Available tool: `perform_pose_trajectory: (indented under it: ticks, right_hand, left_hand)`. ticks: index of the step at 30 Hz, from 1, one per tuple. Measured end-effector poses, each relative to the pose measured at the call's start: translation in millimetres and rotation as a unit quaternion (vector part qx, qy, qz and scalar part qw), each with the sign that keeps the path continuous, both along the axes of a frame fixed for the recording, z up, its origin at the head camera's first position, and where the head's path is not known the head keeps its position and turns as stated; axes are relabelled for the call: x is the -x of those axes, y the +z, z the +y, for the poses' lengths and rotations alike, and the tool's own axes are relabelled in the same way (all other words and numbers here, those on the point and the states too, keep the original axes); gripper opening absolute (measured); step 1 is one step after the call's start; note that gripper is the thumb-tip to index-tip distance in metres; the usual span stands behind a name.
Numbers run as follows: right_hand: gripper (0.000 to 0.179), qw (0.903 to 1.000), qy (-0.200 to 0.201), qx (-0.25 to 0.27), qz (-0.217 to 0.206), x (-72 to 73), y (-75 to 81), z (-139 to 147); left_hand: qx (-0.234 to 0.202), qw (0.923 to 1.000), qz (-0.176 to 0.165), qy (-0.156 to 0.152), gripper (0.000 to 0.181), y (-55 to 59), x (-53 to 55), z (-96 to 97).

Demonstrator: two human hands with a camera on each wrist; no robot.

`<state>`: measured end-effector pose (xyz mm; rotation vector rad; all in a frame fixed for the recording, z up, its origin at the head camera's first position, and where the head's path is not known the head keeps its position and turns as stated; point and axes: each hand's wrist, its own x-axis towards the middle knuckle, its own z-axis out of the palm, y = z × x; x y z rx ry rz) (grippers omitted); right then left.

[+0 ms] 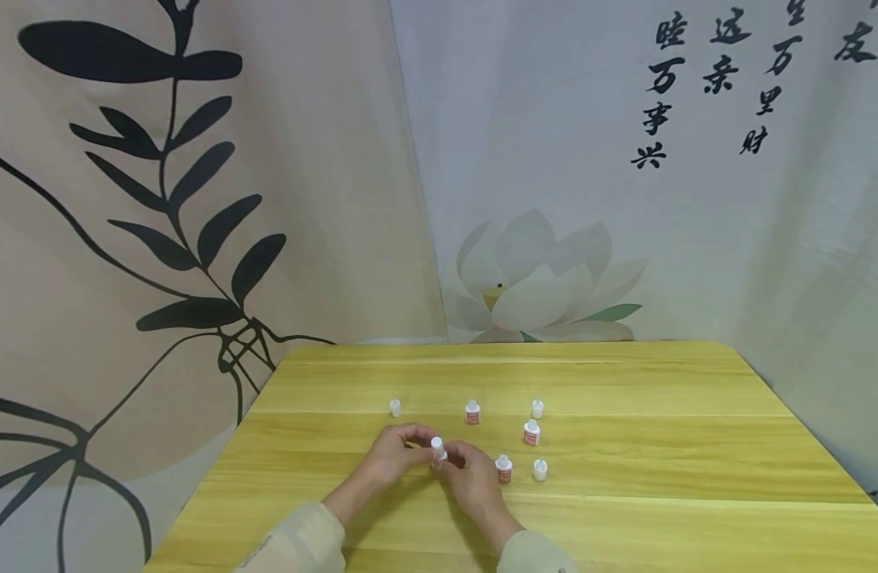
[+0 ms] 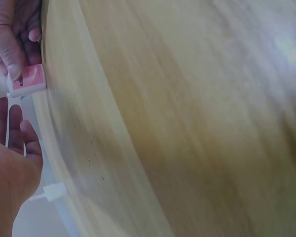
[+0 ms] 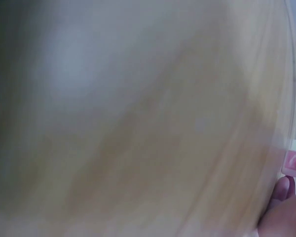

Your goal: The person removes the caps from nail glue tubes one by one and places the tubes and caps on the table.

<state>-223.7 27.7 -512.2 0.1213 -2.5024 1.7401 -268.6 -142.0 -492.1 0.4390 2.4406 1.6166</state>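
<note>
A small white bottle [image 2: 32,81] with a pink-red label is held up above the table between both hands. In the head view my right hand [image 1: 474,481] grips its body, and the right thumb lies across the label in the left wrist view. The fingertips of my left hand [image 1: 392,458] pinch the white cap [image 1: 437,442] on the bottle's top end. Whether the cap is screwed tight cannot be seen. At the edge of the right wrist view, part of the bottle's label [image 3: 294,162] shows beside the right fingers.
Several like bottles stand on the wooden table [image 1: 661,461]: one at the back [image 1: 472,414], one at the right [image 1: 531,434], one beside the right hand [image 1: 504,470]. White caps lie at the back left [image 1: 395,408], back right [image 1: 537,409] and right front [image 1: 540,470]. Printed curtains hang behind.
</note>
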Motion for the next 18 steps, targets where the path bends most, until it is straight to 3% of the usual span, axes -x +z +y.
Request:
perform_pose_trajectory:
  ticks: [12,18]
  right_hand:
    - [0.019,1.0,-0.001,-0.003,-0.001,0.3,0.0,0.8]
    - [0.019,1.0,0.001,-0.007,0.002,0.0,0.3,1.1]
  left_hand:
    - [-0.005,1.0,0.0,-0.002,0.028,-0.2,-1.2,1.1]
    - [0.011,0.9999,-0.003,0.001,0.023,1.2,-0.6,0.2]
